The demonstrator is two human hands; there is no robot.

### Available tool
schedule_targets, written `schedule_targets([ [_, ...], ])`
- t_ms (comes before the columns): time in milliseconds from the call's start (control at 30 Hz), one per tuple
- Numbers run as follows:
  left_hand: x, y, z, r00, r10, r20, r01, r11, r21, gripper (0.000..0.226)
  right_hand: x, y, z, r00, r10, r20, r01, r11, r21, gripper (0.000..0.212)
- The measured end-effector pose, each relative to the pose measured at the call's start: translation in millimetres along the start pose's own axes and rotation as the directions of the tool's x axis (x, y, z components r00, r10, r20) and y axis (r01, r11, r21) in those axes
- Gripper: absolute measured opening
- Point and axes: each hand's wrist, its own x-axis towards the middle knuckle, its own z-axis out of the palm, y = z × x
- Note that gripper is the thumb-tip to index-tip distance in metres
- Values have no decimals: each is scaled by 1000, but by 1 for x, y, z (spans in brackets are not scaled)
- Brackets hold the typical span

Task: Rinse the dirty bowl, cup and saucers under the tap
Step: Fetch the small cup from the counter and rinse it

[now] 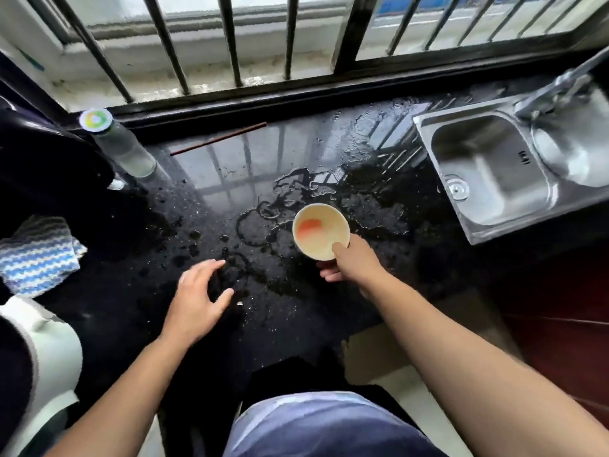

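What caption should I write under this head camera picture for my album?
Right hand grips a stained bowl over the wet black counter, near the steel sink; left hand empty.

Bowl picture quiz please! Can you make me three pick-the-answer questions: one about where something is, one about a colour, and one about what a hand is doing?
1. Where is the sink from the bowl?
A) to its right
B) to its left
C) right under it

2. What colour is the smear inside the bowl?
A) green
B) orange
C) blue

3. What is the left hand doing?
A) gripping a cloth
B) holding a cup
C) holding nothing, fingers spread over the wet counter

Answers:
1 A: the steel sink lies at the right edge of the view, with the bowl near the middle.
2 B: an orange patch shows on the cream inside.
3 C: only the right hand holds the bowl, with its thumb over the rim.
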Motion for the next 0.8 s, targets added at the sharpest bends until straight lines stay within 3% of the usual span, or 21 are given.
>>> schedule_targets([
  [67, -21, 5, 7, 998, 69, -12, -69, 998, 12, 40, -19, 25, -23, 1000, 24, -18, -24, 999, 32, 34],
  [133, -42, 22, 23, 995, 80, 64, -81, 997, 14, 31, -34, 53, -48, 999, 34, -27, -33, 999, 32, 34],
  [233, -69, 65, 60, 974, 87, 208, -89, 996, 0, 36, -45, 91, -87, 997, 49, -54, -47, 998, 28, 34],
  [367, -89, 138, 128, 957, 111, 270, -101, 994, -50, 33, -51, 140, -155, 996, 57, -70, -55, 998, 29, 33],
  [500, -110, 240, 217, 944, -8, 329, 78, 977, -200, 28, -54, 195, -254, 995, 17, -98, -19, 1000, -14, 17],
  [633, -121, 327, 276, 892, -191, 410, 393, 775, -494, 22, -65, 224, -326, 998, -31, -48, 28, 997, -76, 15],
  [800, -122, 462, 341, 803, -108, 587, 514, 623, -590, 27, -72, 248, -443, 997, -74, -23, 72, 995, -74, 14],
])
